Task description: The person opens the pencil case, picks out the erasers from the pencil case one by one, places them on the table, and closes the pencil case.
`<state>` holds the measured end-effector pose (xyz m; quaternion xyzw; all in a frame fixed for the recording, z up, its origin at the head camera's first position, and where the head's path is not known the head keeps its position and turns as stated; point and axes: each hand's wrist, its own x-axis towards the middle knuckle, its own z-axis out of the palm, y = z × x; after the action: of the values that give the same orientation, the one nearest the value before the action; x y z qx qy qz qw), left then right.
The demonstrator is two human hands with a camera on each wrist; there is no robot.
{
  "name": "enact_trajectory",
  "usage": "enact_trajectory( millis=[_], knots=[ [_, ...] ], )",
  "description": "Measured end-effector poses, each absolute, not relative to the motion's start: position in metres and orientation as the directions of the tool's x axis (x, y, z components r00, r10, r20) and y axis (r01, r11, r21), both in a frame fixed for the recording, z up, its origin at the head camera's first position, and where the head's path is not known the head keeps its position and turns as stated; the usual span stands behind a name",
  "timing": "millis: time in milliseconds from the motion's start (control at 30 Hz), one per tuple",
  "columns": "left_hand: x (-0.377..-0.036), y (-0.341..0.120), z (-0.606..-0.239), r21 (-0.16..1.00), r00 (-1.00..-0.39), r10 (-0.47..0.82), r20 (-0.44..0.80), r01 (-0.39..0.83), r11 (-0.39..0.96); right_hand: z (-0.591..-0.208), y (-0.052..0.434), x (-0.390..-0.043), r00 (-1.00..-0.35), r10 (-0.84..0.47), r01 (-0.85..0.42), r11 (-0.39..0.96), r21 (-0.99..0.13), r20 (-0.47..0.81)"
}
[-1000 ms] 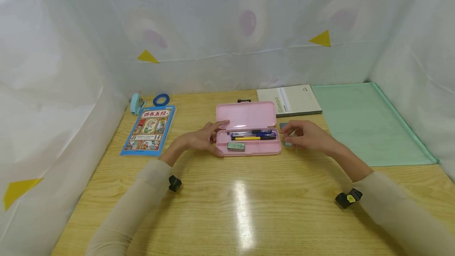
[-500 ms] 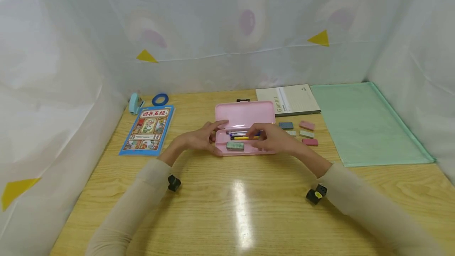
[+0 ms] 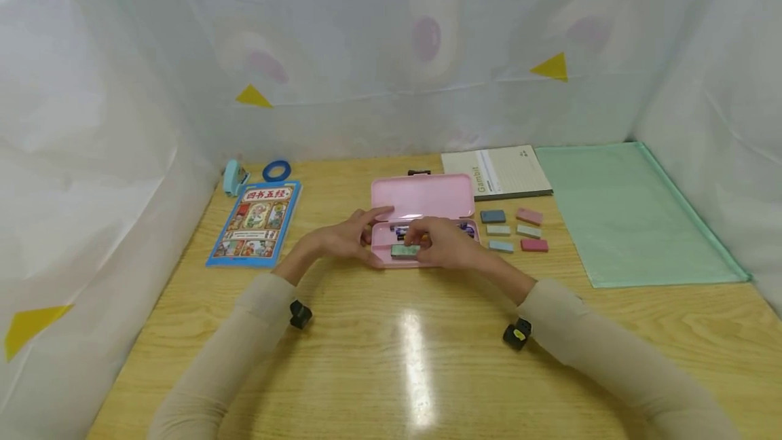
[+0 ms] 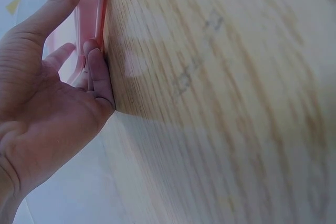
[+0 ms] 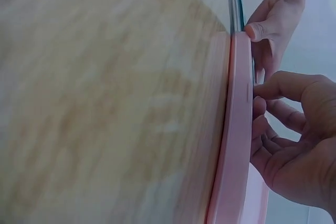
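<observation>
A pink pencil case [image 3: 423, 197] lies open, its lid tipped back. My left hand [image 3: 345, 240] grips its left end, the thumb at the front corner and a finger reaching to the lid. Curled fingers touch the case's side in the left wrist view. My right hand [image 3: 449, 243] reaches into the case with bent fingers, pinching at a green eraser [image 3: 403, 252] in the front compartment. In the right wrist view, the case wall [image 5: 236, 129] hides the eraser and the fingers' contact with it. Pens [image 3: 467, 229] lie in the back compartment, partly covered by the right hand.
Several erasers, including a dark blue one [image 3: 493, 216] and a red one [image 3: 534, 245], lie right of the case. Behind are a notebook [image 3: 513, 168] and a green mat [image 3: 647, 216]. At left are a blue-edged book [image 3: 253, 223], blue tape [image 3: 277, 170] and a light-blue stapler-like object [image 3: 232, 178].
My right hand has moved left from the erasers beside the case, over the pens, to the green eraser inside. The erasers on the table have come into view. My left hand stays put.
</observation>
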<state>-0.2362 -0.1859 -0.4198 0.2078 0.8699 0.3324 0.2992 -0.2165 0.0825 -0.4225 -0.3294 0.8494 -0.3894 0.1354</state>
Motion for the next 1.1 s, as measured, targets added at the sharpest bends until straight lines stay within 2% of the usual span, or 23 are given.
enact_trajectory(
  millis=[400, 700, 1100],
  knots=[
    [-0.236, -0.184, -0.419, 0.704, -0.735, 0.554, -0.39, 0.15, 0.695, -0.418, 0.101, -0.215, -0.818, -0.574, -0.388, 0.504, -0.772, 0.036],
    [-0.236, -0.185, -0.417, 0.7, -0.731, 0.563, -0.384, 0.167, 0.695, -0.408, 0.157, -0.213, -0.86, -0.51, -0.296, 0.475, -0.829, 0.015],
    [-0.236, -0.185, -0.418, 0.698, -0.735, 0.559, -0.384, 0.165, 0.697, -0.407, 0.226, -0.203, -0.887, -0.461, -0.282, 0.555, -0.783, -0.007]
  ],
)
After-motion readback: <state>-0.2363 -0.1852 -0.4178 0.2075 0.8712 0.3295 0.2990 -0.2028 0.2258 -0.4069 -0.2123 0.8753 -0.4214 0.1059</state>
